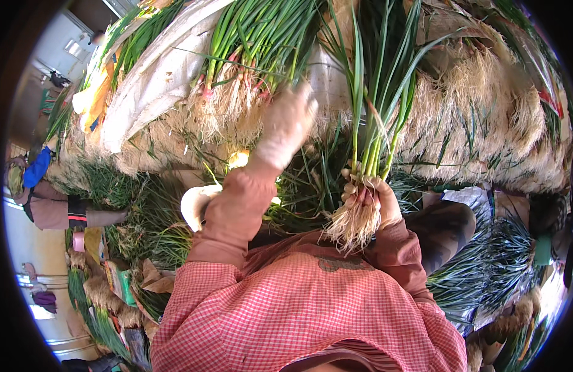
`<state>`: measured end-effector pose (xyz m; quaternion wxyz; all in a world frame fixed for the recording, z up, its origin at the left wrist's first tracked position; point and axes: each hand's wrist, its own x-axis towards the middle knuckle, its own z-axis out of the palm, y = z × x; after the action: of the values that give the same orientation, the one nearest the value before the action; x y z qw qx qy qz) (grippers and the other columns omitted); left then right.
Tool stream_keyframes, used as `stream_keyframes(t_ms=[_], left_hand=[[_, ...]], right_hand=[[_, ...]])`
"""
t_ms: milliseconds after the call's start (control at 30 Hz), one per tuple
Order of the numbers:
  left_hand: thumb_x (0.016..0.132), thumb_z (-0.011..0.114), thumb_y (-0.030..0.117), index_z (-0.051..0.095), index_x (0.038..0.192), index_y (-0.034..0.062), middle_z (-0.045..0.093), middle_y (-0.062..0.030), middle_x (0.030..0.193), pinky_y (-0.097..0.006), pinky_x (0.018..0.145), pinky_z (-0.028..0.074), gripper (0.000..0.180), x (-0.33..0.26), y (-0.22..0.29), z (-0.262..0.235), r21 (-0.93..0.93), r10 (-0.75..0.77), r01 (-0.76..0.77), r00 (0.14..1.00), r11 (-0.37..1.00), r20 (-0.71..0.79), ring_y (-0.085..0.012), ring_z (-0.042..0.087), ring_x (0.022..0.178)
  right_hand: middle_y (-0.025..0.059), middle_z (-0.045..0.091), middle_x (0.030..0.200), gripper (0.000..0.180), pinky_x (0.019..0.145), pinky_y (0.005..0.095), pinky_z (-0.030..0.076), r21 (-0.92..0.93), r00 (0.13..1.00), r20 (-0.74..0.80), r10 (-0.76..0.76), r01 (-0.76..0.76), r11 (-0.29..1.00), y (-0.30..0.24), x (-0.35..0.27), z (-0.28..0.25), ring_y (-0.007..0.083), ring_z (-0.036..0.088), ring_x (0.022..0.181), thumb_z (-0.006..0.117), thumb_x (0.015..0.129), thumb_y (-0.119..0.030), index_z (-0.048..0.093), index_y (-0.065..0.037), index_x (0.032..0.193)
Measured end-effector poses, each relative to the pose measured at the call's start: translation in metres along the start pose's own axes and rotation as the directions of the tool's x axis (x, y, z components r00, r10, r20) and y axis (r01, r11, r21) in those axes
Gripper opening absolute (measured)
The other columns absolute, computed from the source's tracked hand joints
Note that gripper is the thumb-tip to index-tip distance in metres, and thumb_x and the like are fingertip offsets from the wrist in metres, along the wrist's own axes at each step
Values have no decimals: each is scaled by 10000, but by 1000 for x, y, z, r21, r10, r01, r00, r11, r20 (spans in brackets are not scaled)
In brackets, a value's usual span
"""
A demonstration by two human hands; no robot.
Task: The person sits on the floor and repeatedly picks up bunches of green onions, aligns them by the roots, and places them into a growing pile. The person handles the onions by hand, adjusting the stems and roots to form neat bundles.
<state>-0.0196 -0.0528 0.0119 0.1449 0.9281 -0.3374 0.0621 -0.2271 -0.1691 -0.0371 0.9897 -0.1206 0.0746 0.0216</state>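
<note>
My right hand [385, 201] is closed round the lower stems of a bunch of green garlic [373, 149]. The bunch stands upright, its long leaves pointing away from me and its reddish bulbs and pale roots hanging below the fingers. Smeared by motion, my left hand [289, 121] reaches forward beside a loose heap of green garlic [237, 68] on the pile. Its fingers are too blurred to show whether they grip a stem. White sheeting [162, 68] lies left of that heap.
A long bank of stacked garlic with roots facing me [478, 118] crosses the far side. Leaf scraps [156, 211] litter the ground at left. More green bundles [484, 266] lie at right, beyond my knee [444, 229]. Another person's leg [57, 211] shows at far left.
</note>
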Motion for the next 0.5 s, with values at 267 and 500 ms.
stream_keyframes(t_ms=[267, 500], left_hand=[[862, 613, 247, 569, 959, 61, 655, -132, 901, -365, 718, 521, 214, 9, -11, -50, -35, -245, 246, 969, 969, 28, -244, 656, 805], [828, 679, 272, 512, 1125, 94, 667, -118, 846, -407, 647, 503, 385, -47, -13, -19, -295, -372, 293, 890, 910, -263, -283, 649, 683]], right_hand=[[55, 586, 761, 383, 627, 316, 541, -335, 977, -182, -115, 48, 941, 4, -5, 2, 175, 608, 666, 650, 819, -83, 512, -18, 1170], [58, 582, 826, 248, 657, 356, 556, -429, 958, -250, -138, 18, 903, 8, 4, 13, 200, 621, 690, 640, 810, -43, 545, -38, 1039]])
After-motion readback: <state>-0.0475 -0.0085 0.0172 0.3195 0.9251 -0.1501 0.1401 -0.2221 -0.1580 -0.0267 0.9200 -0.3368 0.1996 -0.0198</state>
